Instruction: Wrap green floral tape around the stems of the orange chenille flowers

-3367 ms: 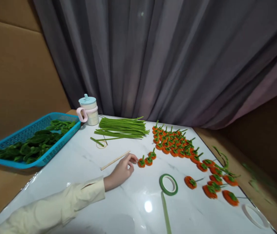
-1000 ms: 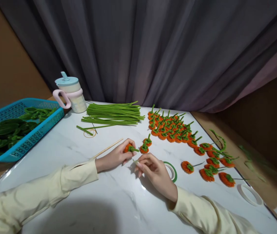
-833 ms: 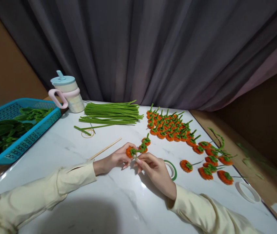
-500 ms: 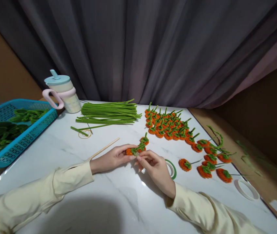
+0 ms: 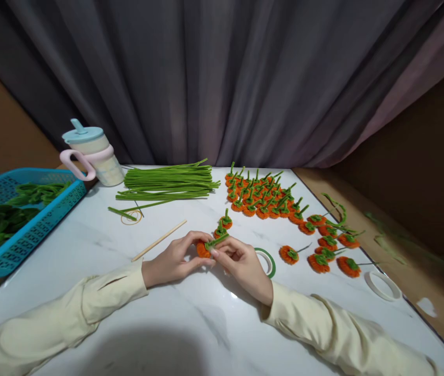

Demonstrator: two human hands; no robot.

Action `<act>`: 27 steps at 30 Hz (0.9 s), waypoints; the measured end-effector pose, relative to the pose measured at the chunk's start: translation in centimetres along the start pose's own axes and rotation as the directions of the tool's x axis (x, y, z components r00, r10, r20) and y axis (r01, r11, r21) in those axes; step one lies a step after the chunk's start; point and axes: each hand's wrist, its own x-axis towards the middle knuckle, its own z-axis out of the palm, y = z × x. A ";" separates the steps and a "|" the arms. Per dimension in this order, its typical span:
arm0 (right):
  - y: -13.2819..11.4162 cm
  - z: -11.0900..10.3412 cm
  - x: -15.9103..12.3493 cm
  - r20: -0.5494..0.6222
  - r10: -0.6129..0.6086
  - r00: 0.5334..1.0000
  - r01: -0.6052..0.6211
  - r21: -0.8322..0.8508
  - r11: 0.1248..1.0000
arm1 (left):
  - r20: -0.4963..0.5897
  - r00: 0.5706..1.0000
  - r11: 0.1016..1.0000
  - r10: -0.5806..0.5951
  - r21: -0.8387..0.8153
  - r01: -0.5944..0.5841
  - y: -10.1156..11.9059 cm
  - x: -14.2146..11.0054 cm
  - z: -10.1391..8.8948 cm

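My left hand [image 5: 175, 258] pinches a small orange pipe-cleaner fruit [image 5: 203, 249] between thumb and fingers, low over the table. My right hand [image 5: 243, 263] has thumb and forefinger closed on its green stem [image 5: 219, 240], which slants up to the right. Just beyond my fingertips, two more such fruits stand on the table, the farther one [image 5: 226, 222] with its stem upright. A green-edged tape roll [image 5: 268, 261] lies beside my right hand. Close to my left hand is a thin wooden stick [image 5: 159, 241].
Many finished orange fruits [image 5: 263, 211] fill the back right. Green pipe cleaners [image 5: 167, 180] lie at the back, near a lidded cup [image 5: 93, 151]. A blue basket [image 5: 59, 209] of green leaf shapes stands left. A white ring [image 5: 382, 286] lies near the right edge.
The view has shifted slightly. The held fruit has turned, its stem now leaning right, and it shows apart from the two fruits behind. My right fingers have moved onto the stem.
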 end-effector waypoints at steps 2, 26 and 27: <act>0.0 0.0 0.0 0.018 0.003 1.000 -0.003 0.020 1.000 | -0.008 1.000 1.000 0.017 0.024 -0.017 0.0 -0.1 0.1; -0.3 -0.3 -0.6 0.002 -0.174 0.985 0.169 -0.245 0.955 | 0.094 0.944 0.939 0.317 0.107 -0.326 0.2 0.2 -0.1; -0.4 -0.3 -0.6 0.000 -0.178 0.984 0.172 -0.252 0.952 | 0.101 0.945 0.942 0.311 0.099 -0.320 0.2 0.1 -0.2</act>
